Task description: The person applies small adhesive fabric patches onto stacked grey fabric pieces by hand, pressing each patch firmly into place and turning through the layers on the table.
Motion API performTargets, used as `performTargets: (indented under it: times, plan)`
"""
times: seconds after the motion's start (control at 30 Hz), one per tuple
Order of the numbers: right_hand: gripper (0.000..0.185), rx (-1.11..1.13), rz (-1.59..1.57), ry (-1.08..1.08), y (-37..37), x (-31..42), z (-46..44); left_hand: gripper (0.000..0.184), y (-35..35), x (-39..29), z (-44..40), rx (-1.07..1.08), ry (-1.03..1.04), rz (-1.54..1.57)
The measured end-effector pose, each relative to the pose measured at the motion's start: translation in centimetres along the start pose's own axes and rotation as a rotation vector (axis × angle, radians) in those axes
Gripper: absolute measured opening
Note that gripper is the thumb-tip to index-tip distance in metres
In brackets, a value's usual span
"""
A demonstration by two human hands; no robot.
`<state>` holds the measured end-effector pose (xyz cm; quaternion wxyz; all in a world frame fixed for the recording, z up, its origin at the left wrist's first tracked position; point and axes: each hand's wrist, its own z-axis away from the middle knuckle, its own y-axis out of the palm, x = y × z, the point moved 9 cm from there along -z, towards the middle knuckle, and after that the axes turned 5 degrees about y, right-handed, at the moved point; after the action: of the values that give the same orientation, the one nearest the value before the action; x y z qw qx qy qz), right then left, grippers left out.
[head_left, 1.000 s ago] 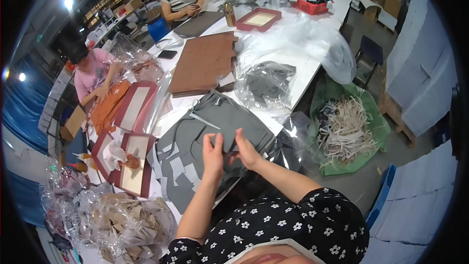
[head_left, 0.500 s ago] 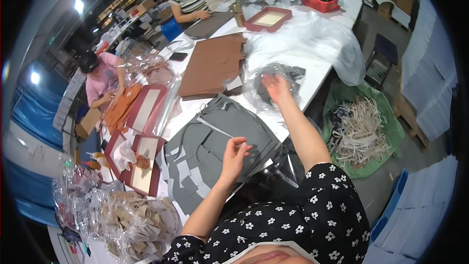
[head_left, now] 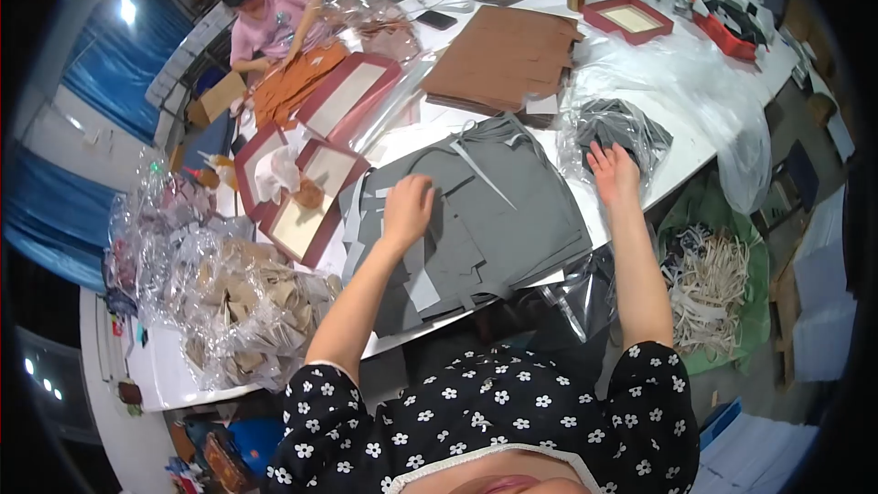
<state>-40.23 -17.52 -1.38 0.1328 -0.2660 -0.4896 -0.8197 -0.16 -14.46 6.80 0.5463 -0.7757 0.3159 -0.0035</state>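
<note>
A broad stack of dark grey sheets (head_left: 512,192) with cut edges lies in front of me. My left hand (head_left: 409,209) is over its left part, fingers curled and closed, their tips hidden. Pale paper strips (head_left: 421,279) lie on the sheets below that hand, and a narrow pale strip (head_left: 480,174) slants across the top. To the right, my right hand (head_left: 615,172) is open with fingers apart, at the near side of a clear plastic bag (head_left: 572,133) with dark grey pieces (head_left: 631,123) inside. Whether the fingers touch the bag is unclear.
Behind the grey sheets is a brown stack (head_left: 498,55). Red-rimmed boxes (head_left: 343,101) and a bag of beige scraps (head_left: 247,302) stand left. A green sack of strips (head_left: 709,288) sits on the floor right. A co-worker in pink (head_left: 274,23) handles orange pieces.
The view has turned left. My left hand has moved leftward over the grey sheets and its fingers have curled. My right hand has drawn back from over the plastic bag to its near edge.
</note>
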Motion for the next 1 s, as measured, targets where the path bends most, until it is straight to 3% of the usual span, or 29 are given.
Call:
performTargets:
  times: [0.13,0.23,0.37,0.47,0.5,0.57,0.6,0.67,0.73,0.8,0.87,0.93,1.0]
  plan:
    - [0.051,-0.054,-0.049,-0.155,-1.6,-0.1,-1.7,0.045,1.3,2.2,0.5,-0.021,0.024,-0.239]
    - [0.043,-0.107,-0.205,-0.077,-1.9,-1.7,-2.8,0.054,3.2,3.2,0.9,0.071,-0.042,-0.302]
    - [0.043,-0.177,-0.197,0.061,-2.1,-2.2,-6.8,0.051,2.5,3.0,1.1,0.034,-0.044,-0.252]
    - [0.037,-0.125,-0.118,-0.341,-2.7,2.6,-10.9,0.051,2.2,3.2,1.2,0.017,-0.073,-0.214]
    - [0.032,-0.233,-0.092,-0.279,-2.9,2.6,-11.0,0.051,2.1,3.4,1.3,0.024,-0.081,-0.216]
    - [0.042,-0.241,-0.006,0.057,-4.2,0.6,-12.9,0.051,2.1,3.4,1.5,0.018,-0.083,-0.214]
    - [0.048,-0.324,0.18,0.062,-3.8,0.8,-11.1,0.051,2.0,3.6,1.6,0.016,-0.082,-0.216]
    - [0.051,-0.268,0.139,0.248,-0.9,-1.1,-6.6,0.05,1.8,3.8,1.9,-0.019,-0.081,-0.209]
    - [0.045,-0.148,0.158,0.33,0.5,-3.1,-3.5,0.05,1.7,4.0,2.0,-0.042,-0.08,-0.208]
    - [0.03,0.079,0.193,0.327,2.0,-6.3,-1.1,0.049,1.8,3.9,2.0,-0.045,-0.071,-0.22]
    - [0.011,0.377,0.29,0.489,5.2,-12.0,2.8,0.049,1.9,4.0,2.0,-0.058,-0.066,-0.218]
    - [0.02,0.28,0.483,0.503,9.3,-16.3,8.7,0.049,2.1,4.0,2.0,-0.063,-0.06,-0.212]
    - [0.022,0.326,0.547,0.603,11.2,-19.6,10.6,0.048,2.2,4.2,2.0,-0.064,-0.066,-0.207]
